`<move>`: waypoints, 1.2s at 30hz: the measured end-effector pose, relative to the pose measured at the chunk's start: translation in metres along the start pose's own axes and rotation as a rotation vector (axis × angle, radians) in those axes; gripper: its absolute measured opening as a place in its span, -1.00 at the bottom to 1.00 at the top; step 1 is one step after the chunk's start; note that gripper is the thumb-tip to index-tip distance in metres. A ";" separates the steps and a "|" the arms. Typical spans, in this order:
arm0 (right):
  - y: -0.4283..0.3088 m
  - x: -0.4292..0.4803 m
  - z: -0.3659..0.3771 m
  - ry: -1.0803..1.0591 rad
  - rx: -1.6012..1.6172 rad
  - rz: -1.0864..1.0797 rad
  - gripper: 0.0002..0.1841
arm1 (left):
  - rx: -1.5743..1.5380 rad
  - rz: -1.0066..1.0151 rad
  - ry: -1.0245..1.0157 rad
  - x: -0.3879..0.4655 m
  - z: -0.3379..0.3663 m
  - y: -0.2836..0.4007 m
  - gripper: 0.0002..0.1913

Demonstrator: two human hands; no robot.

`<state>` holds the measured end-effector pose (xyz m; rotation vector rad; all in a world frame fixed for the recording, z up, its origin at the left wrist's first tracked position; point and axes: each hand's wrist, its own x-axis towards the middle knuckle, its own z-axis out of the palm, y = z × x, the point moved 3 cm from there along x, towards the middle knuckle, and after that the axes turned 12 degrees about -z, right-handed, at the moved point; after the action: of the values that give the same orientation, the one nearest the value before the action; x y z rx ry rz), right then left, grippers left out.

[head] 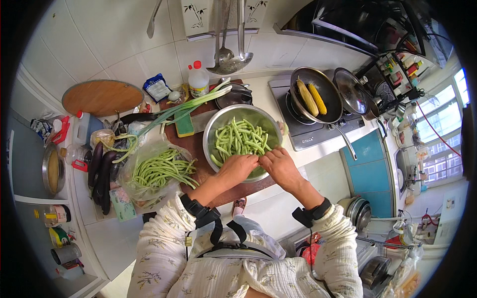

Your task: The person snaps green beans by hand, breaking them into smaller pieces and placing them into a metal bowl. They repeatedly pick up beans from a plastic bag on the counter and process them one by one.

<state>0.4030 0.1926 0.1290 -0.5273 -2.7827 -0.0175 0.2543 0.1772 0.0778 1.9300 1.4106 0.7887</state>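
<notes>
A steel bowl [207, 128] holds many short pieces of green long bean [242, 136]. Over its near rim, my left hand [239, 164] and my right hand [278, 164] meet with pinched fingertips. They appear to grip a green bean between them, mostly hidden by the fingers. Left of the bowl, a clear plastic bag [128, 164] lies open around long whole beans [160, 169]. Under the bowl is a brown board [197, 149]. A cleaver blade [203, 121] and a green-and-yellow sponge [184, 126] lie beside the bowl, with spring onions [193, 102] above them.
Eggplants [100, 178] and a tissue pack [123, 204] lie at the left. A wok [316, 95] with two corn cobs [313, 100] sits on the stove [298, 139], its handle [346, 141] jutting over the edge. Ladles [231, 63] hang above a white bottle [198, 80].
</notes>
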 end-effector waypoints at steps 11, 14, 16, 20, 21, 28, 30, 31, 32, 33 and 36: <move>0.066 -0.006 0.025 0.843 1.129 0.801 -0.74 | -0.983 -0.552 0.153 0.000 0.036 -0.051 -0.79; 0.094 -0.006 0.024 0.833 1.205 0.830 -0.74 | -1.111 -0.637 0.332 0.006 0.028 -0.071 -0.81; 0.099 -0.006 0.048 0.698 1.238 0.856 -0.73 | -1.202 -0.627 0.356 0.020 0.033 -0.069 -0.83; 0.094 0.000 0.115 0.473 0.651 0.553 -0.74 | -1.340 -0.664 0.389 0.037 0.047 -0.087 -0.87; 0.084 0.010 0.112 0.441 0.589 0.534 -0.73 | -1.401 -0.671 0.424 0.039 0.048 -0.094 -0.87; 0.034 0.044 0.095 0.172 0.403 0.432 -0.67 | -1.374 -0.620 0.593 0.032 0.043 -0.081 -0.94; 0.033 0.047 0.097 0.196 0.311 0.391 -0.67 | -1.461 -0.602 0.562 0.027 0.039 -0.076 -0.93; 0.033 0.049 0.097 0.174 0.311 0.394 -0.70 | -1.467 -0.645 0.531 0.024 0.036 -0.075 -0.93; 0.033 0.050 0.098 0.152 0.310 0.398 -0.72 | -1.473 -0.688 0.499 0.021 0.035 -0.075 -0.93; 0.033 0.050 0.098 0.129 0.308 0.403 -0.74 | -1.480 -0.730 0.465 0.018 0.031 -0.072 -0.93; 0.026 0.051 0.092 0.148 0.330 0.259 -0.82 | -1.349 -0.720 0.346 0.015 0.016 -0.077 -0.92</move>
<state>0.3397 0.2417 0.0556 -0.7566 -2.4828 0.4334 0.2243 0.2085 0.0101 0.2490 1.0823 1.2358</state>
